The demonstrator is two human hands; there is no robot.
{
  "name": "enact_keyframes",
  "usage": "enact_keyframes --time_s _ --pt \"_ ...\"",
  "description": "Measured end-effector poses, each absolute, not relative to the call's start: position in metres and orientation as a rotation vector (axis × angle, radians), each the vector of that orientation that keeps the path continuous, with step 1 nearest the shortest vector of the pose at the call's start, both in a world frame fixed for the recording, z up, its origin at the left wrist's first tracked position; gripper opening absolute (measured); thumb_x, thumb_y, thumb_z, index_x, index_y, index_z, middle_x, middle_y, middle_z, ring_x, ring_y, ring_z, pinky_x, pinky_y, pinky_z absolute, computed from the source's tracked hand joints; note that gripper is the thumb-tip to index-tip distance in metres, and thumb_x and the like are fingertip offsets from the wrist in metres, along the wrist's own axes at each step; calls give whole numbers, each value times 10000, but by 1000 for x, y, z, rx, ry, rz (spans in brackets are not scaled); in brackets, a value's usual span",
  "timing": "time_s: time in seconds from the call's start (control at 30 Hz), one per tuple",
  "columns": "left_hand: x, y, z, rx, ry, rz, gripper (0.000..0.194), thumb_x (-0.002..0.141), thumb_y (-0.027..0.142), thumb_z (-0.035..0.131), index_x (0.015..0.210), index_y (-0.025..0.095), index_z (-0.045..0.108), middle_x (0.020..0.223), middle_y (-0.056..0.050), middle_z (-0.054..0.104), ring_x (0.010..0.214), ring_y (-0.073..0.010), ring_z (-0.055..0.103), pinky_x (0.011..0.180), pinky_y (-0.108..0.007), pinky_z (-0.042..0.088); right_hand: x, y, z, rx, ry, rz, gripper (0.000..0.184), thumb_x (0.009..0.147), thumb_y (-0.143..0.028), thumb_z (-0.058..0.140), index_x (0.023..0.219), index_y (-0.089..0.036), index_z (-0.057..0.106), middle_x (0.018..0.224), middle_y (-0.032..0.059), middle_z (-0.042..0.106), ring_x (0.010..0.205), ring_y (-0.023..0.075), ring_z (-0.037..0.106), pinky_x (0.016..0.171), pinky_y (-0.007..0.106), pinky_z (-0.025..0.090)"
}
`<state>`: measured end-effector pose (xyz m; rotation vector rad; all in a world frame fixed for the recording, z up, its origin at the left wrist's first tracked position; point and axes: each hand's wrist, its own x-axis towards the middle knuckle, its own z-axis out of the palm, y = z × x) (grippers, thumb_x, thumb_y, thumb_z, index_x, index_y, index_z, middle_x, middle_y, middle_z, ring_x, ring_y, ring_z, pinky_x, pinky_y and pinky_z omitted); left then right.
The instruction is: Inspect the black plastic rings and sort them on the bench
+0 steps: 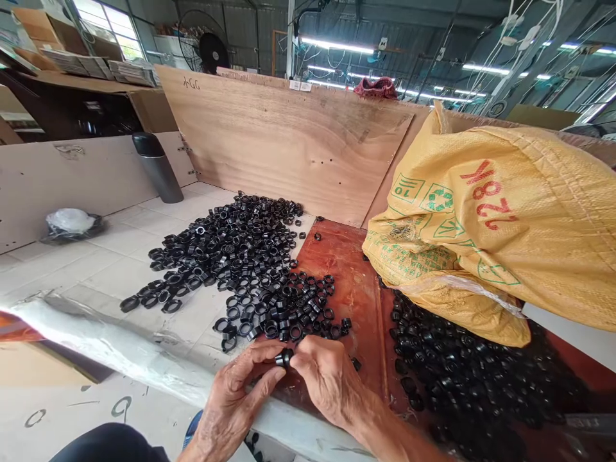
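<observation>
Small black part point(283, 358) is sitting between the two hands, just above the near edge of the tabletop point(110, 263), in front of the loose black rings point(231, 244). The left hand point(243, 385) is gripping its left end between thumb and fingers, while the right hand point(325, 375) is curling closed, thumb and forefinger pinching the other end. As a judgement, the step in hand is looking like close two-handed work on this single part, perhaps joining or turning (whether it is one piece or two fitted together, the fingers are hiding too much to tell). The next move is probably calling for a firm hold on the left and a controlled push or twist on the right, with both ends staying in line; a tilted grip could be letting so small a part slip. The rings are spreading from the pale surface onto the red board point(353, 256), the closest ones lying just beyond the fingertips. Further right, a second heap of black pieces point(466, 372) is lying partly under the yellow sack point(505, 186), well apart from the left hand and nearer to the right.
</observation>
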<state>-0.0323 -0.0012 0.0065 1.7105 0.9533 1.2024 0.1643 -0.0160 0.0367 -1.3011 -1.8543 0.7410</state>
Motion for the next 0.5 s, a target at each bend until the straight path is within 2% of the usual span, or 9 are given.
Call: enact_keyframes --time_s 0.07,0.13,0.2,0.3,0.4,0.5 --pt "-30 -1 8 1644 1011 1236 154 913 317 713 1057 286 760 1085 -38 800 1021 -217 769 851 -269 644 164 -17 40 -1237 -1859 801 227 1008 -394 545 986 -201 661 697 -9 586 618 149 538 588 264 406" --pt "-29 -1 8 1591 1047 1278 145 900 337 725 1027 279 766 1049 -38 800 973 -212 777 820 -262 651 165 -18 45 -1221 -1914 801 208 992 -380 580 892 -222 672 690 -6 582 628 157 545 598 278 412" --pt "-29 0 6 1580 1060 1293 136 892 340 733 1007 276 769 1037 -39 799 972 -212 775 817 -262 652 165 -19 49 -1257 -1895 803 289 996 -364 575 746 -237 645 654 -2 553 604 161 529 585 292 401" --pt "-30 -1 3 1588 1065 1293 132 891 336 733 1002 274 767 1061 -42 794 994 -216 771 832 -270 650 165 -19 53 -1262 -1786 957 202 959 -385 639 809 -251 662 694 1 581 589 158 532 560 288 406" --pt "-30 -1 1 1595 1055 1271 128 903 327 720 1015 277 758 1087 -40 788 998 -213 770 834 -268 647 165 -17 54 -1303 -1775 957 282 966 -373 622 718 -239 625 622 -14 544 558 146 507 544 284 379" --pt "-29 0 3 1616 1059 1252 121 909 325 713 1011 279 759 1083 -37 789 988 -209 772 815 -255 646 165 -16 53 -1298 -1768 922 247 932 -344 653 727 -213 611 639 -24 562 572 134 514 557 271 376"
